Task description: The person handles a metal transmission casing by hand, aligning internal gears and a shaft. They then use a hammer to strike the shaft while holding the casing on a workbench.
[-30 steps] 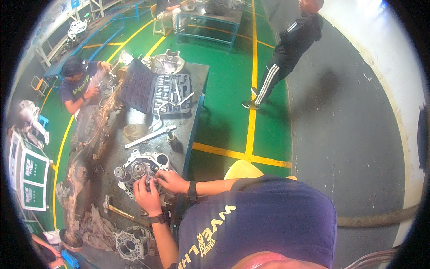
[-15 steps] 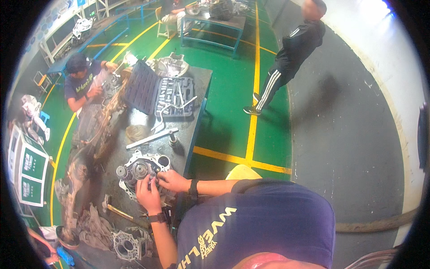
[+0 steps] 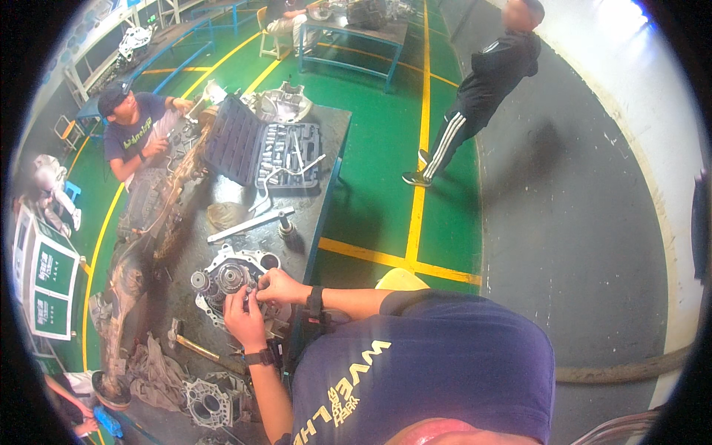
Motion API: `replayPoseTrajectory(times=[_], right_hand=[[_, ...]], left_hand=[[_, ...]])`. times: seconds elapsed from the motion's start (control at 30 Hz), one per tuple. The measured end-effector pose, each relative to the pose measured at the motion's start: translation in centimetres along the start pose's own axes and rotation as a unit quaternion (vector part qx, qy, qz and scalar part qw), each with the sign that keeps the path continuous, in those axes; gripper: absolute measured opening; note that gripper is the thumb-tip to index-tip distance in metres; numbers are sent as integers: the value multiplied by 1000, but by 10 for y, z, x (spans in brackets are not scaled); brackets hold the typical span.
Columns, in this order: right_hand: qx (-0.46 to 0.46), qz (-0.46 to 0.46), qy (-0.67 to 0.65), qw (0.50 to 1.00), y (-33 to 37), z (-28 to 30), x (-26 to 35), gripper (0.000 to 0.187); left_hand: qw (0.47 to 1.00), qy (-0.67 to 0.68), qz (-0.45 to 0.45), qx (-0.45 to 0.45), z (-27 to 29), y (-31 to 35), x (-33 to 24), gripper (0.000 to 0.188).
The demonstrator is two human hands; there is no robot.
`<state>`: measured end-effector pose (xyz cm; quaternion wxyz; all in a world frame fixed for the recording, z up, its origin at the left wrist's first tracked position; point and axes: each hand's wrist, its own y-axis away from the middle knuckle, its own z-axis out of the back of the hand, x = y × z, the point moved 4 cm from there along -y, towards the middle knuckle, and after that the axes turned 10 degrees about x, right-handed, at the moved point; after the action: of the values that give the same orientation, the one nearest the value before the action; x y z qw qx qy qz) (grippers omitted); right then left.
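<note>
A silver gearbox housing [image 3: 242, 254] lies on the dark metal-topped table, with round gears [image 3: 233, 276] seated inside it. My left hand [image 3: 245, 320] reaches over the housing's near edge, its fingertips pinched together beside the gears. Right next to it, my right hand [image 3: 283, 288] comes in from the right with its fingers closed too. Both sets of fingertips meet over the gears; whatever small part is between them is hidden by the fingers.
Beyond the housing lie a flat metal bar [image 3: 251, 225], an upright steel socket tool [image 3: 286, 228] and an open socket set case [image 3: 289, 159]. A hammer [image 3: 194, 347], a crumpled cloth [image 3: 157, 371] and another casting [image 3: 208, 404] are nearer. A co-worker [image 3: 137, 126] sits across the table; another person [image 3: 489, 81] stands right.
My right hand has shifted slightly left, closer to my left fingertips, and its fingers have drawn in. Across the table, the co-worker's head has lifted and turned.
</note>
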<state>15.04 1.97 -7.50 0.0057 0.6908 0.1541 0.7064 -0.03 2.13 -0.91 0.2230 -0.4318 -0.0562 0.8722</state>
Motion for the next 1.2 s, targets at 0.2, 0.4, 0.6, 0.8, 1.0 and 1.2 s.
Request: replayPoseTrajectory(times=[0.2,0.4,0.6,0.8,1.0,1.2], right_hand=[[16,-10,-36,999,-1,2,1,34],[20,-11,-32,999,-1,1,2,28],[37,-10,-45,998,-5,1,-6,24],[40,-7,-76,996,2,3,-7,24],[11,-36,-135,990,4,-8,-21,28],[-1,-76,-103,992,11,-13,-2,16]], left_hand=[[1000,7,4,9,1,-2,-1,19],[999,-23,-23,-9,0,-1,0,17],[999,-28,-28,4,0,-2,-3,16],[999,-45,-22,12,-1,-3,-7,19],[990,-121,-63,-21,3,1,-6,22],[998,-61,-22,-24,2,-3,4,19]])
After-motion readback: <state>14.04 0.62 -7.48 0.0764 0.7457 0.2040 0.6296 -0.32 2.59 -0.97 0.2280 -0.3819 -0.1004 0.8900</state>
